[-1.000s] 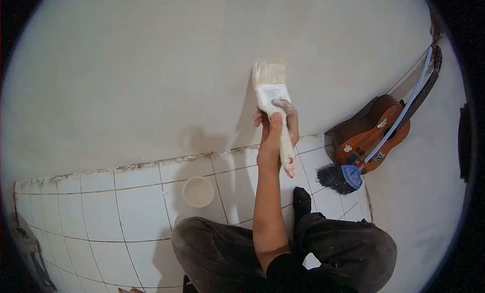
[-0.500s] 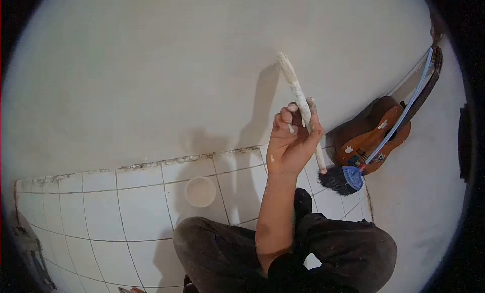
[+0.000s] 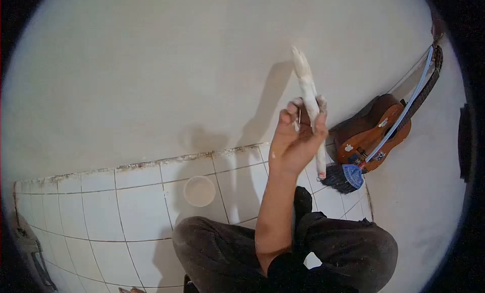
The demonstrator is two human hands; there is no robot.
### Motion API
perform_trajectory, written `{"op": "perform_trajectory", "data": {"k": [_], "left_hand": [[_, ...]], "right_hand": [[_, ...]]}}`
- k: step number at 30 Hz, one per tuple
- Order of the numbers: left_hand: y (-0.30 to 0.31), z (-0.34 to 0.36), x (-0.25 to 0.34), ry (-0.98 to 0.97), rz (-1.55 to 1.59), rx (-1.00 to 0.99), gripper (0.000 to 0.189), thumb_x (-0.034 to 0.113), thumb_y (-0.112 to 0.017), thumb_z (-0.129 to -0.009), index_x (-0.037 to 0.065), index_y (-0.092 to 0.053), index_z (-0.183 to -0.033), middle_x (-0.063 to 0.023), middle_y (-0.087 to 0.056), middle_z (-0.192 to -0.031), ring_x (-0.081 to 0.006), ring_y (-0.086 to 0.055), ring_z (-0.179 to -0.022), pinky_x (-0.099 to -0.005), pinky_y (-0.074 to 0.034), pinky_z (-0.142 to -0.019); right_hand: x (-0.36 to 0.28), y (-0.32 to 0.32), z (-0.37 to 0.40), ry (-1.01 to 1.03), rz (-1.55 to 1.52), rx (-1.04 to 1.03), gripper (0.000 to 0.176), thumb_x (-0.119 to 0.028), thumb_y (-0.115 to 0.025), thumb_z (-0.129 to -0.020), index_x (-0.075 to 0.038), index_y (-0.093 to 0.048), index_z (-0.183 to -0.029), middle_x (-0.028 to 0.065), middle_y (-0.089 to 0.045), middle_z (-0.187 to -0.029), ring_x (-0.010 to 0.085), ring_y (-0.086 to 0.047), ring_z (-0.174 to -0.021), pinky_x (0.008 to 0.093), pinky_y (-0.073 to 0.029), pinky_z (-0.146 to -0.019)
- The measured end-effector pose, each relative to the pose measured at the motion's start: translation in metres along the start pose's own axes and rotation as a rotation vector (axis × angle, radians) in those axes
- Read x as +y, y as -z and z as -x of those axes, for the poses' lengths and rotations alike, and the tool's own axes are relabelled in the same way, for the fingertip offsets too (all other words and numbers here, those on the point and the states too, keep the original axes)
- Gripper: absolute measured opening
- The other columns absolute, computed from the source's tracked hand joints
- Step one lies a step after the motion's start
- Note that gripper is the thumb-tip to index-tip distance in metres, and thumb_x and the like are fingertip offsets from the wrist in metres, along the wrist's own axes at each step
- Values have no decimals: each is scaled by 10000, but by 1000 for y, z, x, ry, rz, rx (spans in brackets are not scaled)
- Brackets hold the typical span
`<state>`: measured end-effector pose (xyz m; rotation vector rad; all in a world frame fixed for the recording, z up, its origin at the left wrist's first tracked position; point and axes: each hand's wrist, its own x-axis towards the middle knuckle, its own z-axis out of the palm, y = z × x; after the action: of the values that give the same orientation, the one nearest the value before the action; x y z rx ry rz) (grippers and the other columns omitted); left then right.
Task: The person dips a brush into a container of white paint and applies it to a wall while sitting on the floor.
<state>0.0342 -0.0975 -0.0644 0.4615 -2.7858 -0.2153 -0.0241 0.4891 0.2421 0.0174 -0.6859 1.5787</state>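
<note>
A paintbrush (image 3: 310, 98) with pale bristles and a white-coated handle stands nearly upright in my right hand (image 3: 300, 136). The fingers and thumb are closed round its middle, palm toward me, with white smears on the fingertips. Its bristles point up at the pale wall (image 3: 151, 80), where its shadow falls; whether they touch it I cannot tell. At the bottom left edge, only a few fingers of my left hand (image 3: 132, 290) show; the rest is cut off. A round white container (image 3: 199, 191) with pale contents rests on the tiled floor (image 3: 141, 212), left of my right forearm.
A brown guitar (image 3: 374, 133) leans in the right corner. A broom with black bristles and a blue head (image 3: 352, 176) stands against it. My bent legs in dark trousers (image 3: 348, 247) fill the lower middle. A dark object (image 3: 35, 257) is at the left edge.
My right hand and the brush have shifted slightly right, and the brush is a little more upright. At the bottom edge, the left fingers have moved slightly left.
</note>
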Motion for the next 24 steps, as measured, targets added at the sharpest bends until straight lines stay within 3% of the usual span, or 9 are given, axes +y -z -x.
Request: {"op": "perform_trajectory", "data": {"k": [1, 5, 9, 11, 13, 17, 19, 21, 24], "left_hand": [[1, 0, 1, -2, -1, -2, 609, 386, -493, -981, 81, -333, -1484, -180, -352, -1507, -351, -361, -1374, -476, -342, -1095], [-6, 0, -3, 1, 6, -3, 608, 387, -490, -982, 82, -334, -1484, -179, -352, -1507, -351, -361, -1374, -477, -340, -1095], [-16, 3, -15, 7, -2, 1, 606, 388, -487, -983, 83, -334, -1484, -178, -352, -1507, -351, -360, -1374, -477, -339, -1096], [-5, 2, -4, 5, 1, 6, 606, 389, -486, -983, 84, -334, -1484, -178, -352, -1508, -351, -359, -1375, -478, -339, -1096], [-1, 0, 2, 8, 0, 16, 605, 389, -484, -983, 85, -335, -1484, -178, -352, -1508, -352, -359, -1375, -478, -338, -1096], [5, 0, 0, 6, -26, 14, 604, 390, -481, -984, 86, -335, -1484, -177, -352, -1508, -352, -358, -1375, -479, -337, -1096], [8, 0, 5, 1, -24, 11, 603, 391, -480, -984, 87, -335, -1484, -176, -352, -1508, -352, -358, -1376, -479, -336, -1096], [8, -1, 7, 0, -18, 8, 602, 391, -479, -984, 87, -336, -1484, -176, -352, -1508, -352, -358, -1376, -480, -336, -1097], [2, 1, 1, 6, -23, 5, 601, 392, -476, -985, 88, -336, -1484, -175, -352, -1509, -352, -357, -1376, -480, -335, -1097]], "right_hand": [[8, 0, -2, 1, 2, 1, 373, -185, -563, -956, 50, -460, -1226, 164, -581, -1003, 188, -550, -862, 287, -473, -719], [44, 33, -3, 127, 774, -142, 375, -234, -541, -969, 43, -484, -1215, 196, -617, -995, 216, -601, -781, 320, -497, -692], [39, 51, 18, 30, 907, -139, 317, -185, -526, -959, 55, -528, -1166, 186, -610, -992, 192, -605, -768, 313, -496, -693], [35, 53, 25, 89, 960, -154, 297, -169, -514, -951, 57, -550, -1139, 192, -603, -1012, 191, -603, -748, 322, -495, -681], [31, 44, 30, 218, 861, -115, 279, -165, -530, -954, 44, -570, -1136, 132, -618, -976, 155, -591, -784, 288, -492, -718], [20, 10, 15, 294, 663, -188, 321, -207, -556, -957, 44, -564, -1157, 144, -597, -1044, 167, -594, -788, 300, -490, -716], [25, 3, 9, 267, 641, -150, 342, -224, -563, -959, 38, -556, -1181, 119, -619, -950, 152, -584, -777, 285, -483, -715], [33, 15, 6, 146, 842, -165, 347, -231, -566, -963, 31, -557, -1190, 92, -626, -868, 133, -573, -758, 275, -477, -709], [37, 38, 17, 83, 921, -156, 318, -202, -540, -964, 40, -566, -1169, 107, -633, -869, 145, -584, -742, 284, -483, -687]]}}
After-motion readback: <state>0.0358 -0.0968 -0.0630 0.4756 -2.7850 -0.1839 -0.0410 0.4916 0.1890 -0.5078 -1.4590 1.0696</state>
